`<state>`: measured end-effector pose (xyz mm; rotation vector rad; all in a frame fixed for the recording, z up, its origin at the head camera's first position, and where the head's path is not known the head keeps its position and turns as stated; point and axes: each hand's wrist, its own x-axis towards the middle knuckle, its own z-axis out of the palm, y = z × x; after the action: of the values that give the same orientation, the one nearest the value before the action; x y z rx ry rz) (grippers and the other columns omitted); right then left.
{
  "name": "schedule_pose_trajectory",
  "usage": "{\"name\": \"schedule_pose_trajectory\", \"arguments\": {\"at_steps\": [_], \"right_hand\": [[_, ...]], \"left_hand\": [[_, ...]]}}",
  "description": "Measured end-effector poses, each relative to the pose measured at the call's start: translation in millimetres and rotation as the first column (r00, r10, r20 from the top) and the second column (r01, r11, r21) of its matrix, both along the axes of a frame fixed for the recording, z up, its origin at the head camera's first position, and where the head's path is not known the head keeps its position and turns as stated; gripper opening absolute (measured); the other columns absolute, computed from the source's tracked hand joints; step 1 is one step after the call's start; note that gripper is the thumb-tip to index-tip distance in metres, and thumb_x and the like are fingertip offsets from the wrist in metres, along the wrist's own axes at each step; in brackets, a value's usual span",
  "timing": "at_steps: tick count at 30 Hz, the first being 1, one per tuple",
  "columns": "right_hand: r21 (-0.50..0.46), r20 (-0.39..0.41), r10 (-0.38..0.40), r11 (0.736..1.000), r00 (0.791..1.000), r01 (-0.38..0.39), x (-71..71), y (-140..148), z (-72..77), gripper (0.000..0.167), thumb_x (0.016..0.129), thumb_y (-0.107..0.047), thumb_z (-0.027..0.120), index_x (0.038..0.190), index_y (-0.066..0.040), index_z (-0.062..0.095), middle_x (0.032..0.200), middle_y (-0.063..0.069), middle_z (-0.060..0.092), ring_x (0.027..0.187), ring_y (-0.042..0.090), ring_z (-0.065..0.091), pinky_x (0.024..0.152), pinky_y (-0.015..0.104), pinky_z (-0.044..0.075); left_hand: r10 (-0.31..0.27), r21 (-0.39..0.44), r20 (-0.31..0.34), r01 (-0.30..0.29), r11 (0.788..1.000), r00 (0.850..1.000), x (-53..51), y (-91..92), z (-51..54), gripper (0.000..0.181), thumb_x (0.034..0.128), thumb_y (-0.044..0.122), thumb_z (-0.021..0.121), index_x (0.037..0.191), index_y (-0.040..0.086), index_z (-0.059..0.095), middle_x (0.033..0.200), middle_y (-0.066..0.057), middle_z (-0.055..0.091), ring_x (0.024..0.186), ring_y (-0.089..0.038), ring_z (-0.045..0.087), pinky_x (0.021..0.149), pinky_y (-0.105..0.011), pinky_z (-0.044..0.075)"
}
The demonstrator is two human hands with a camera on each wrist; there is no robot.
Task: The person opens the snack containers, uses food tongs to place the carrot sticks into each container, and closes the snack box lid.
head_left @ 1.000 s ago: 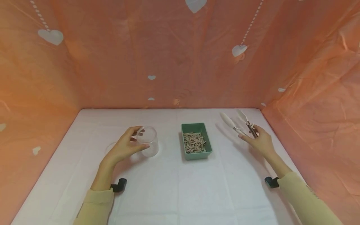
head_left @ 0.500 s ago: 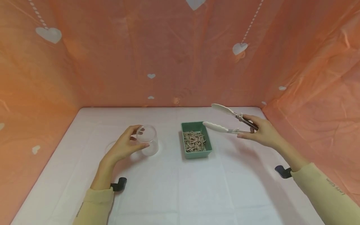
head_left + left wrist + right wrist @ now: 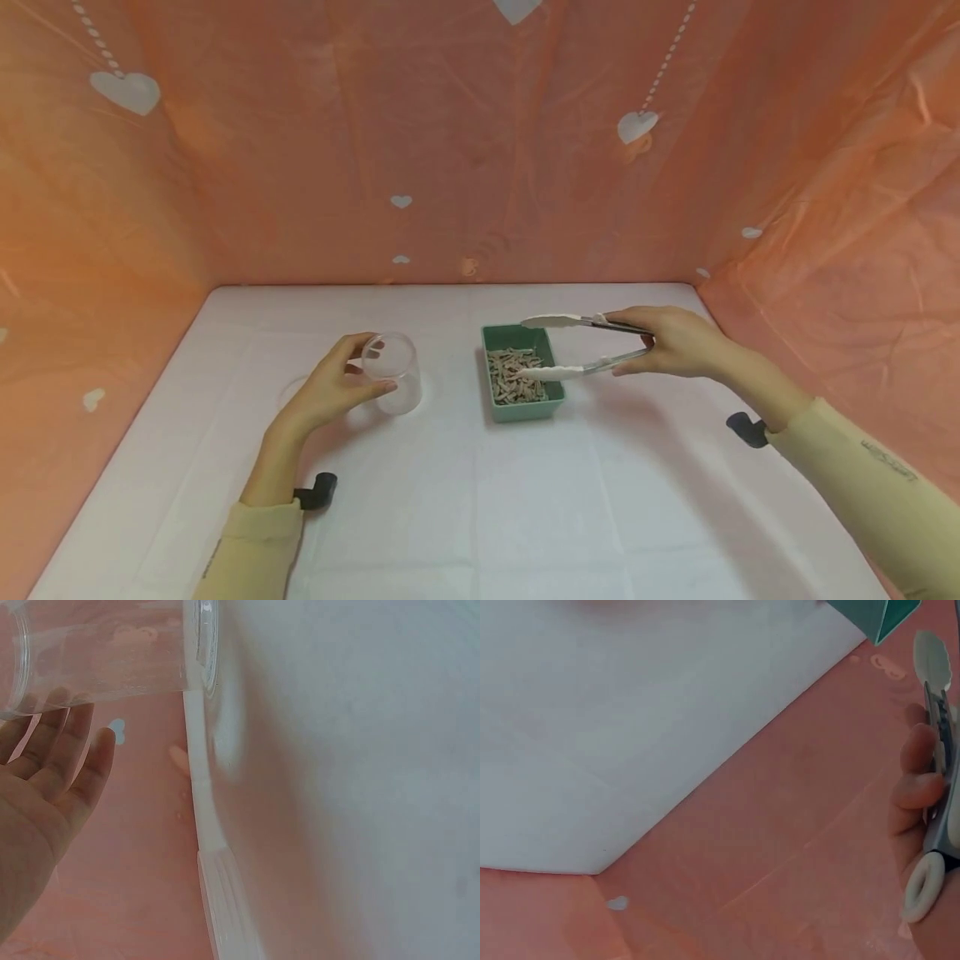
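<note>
My left hand (image 3: 326, 385) holds a clear, empty-looking plastic jar (image 3: 406, 390) that stands upright on the table, thumb on the near side and fingers on the far side. In the left wrist view the fingertips meet the wall of the jar (image 3: 105, 660). Kitchen tongs (image 3: 600, 364) with white tips and metal arms are gripped in my right hand (image 3: 675, 342), their arms spread. Both tips hang over a green rectangular container (image 3: 528, 412) heaped with short brownish stick-like pieces (image 3: 513, 379). In the right wrist view a white ring (image 3: 924, 888) shows at the tongs' handle end.
A clear round lid-like piece (image 3: 288, 388) lies left of the jar, partly behind my left hand. White cloth covers the table (image 3: 540, 508). An orange curtain (image 3: 465, 150) with white hearts hangs behind and at both sides.
My right hand has turned the tongs and brought them leftward, from the table's right side to over the green container. The left hand and jar have stayed put.
</note>
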<state>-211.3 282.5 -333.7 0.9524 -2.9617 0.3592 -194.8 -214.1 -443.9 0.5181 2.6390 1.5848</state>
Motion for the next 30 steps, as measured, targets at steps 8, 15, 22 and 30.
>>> {"name": "schedule_pose_trajectory", "arguments": {"at_steps": [8,15,22,30], "right_hand": [[0.099,0.007,0.042,0.994,0.999,-0.043,-7.7,-15.4,-2.6,0.067,0.079,-0.044,0.090,0.134,-0.012,0.070,0.106,-0.001,0.073,0.070,0.008,0.051,0.065,0.033,0.045],[0.150,0.029,0.083,0.985,0.996,-0.087,-15.7,-26.7,-3.4,0.064,0.080,-0.045,0.090,0.133,-0.014,0.072,0.126,0.005,0.074,0.099,0.024,0.072,0.084,0.051,0.058],[0.183,0.067,0.077,0.979,0.995,-0.088,-20.4,-31.2,-8.0,0.064,0.080,-0.048,0.088,0.133,-0.016,0.072,0.126,0.005,0.074,0.104,0.027,0.071,0.087,0.054,0.057],[0.177,0.095,0.083,0.979,0.992,-0.099,-26.2,-34.3,-12.2,0.064,0.079,-0.046,0.090,0.133,-0.015,0.072,0.124,0.005,0.075,0.104,0.027,0.071,0.088,0.053,0.057]], "left_hand": [[-0.001,-0.007,0.012,0.001,1.000,1.000,-0.6,-0.3,0.1,0.076,0.0857,0.016,0.088,0.148,0.002,0.046,0.141,-0.022,0.054,0.128,-0.032,0.051,0.104,-0.049,0.043],[-0.004,-0.003,0.012,0.004,1.000,1.000,-0.6,0.0,0.5,0.077,0.0849,0.015,0.088,0.148,0.001,0.046,0.142,-0.023,0.054,0.129,-0.033,0.051,0.105,-0.051,0.042],[0.002,-0.008,0.003,-0.002,1.000,1.000,-0.3,0.8,-0.1,0.076,0.0861,0.016,0.087,0.147,-0.001,0.046,0.141,-0.024,0.055,0.127,-0.034,0.052,0.104,-0.048,0.043],[0.003,0.005,0.006,-0.003,1.000,1.000,0.6,-0.2,0.8,0.075,0.0859,0.014,0.087,0.147,0.000,0.046,0.140,-0.024,0.055,0.128,-0.033,0.052,0.105,-0.054,0.043]]}}
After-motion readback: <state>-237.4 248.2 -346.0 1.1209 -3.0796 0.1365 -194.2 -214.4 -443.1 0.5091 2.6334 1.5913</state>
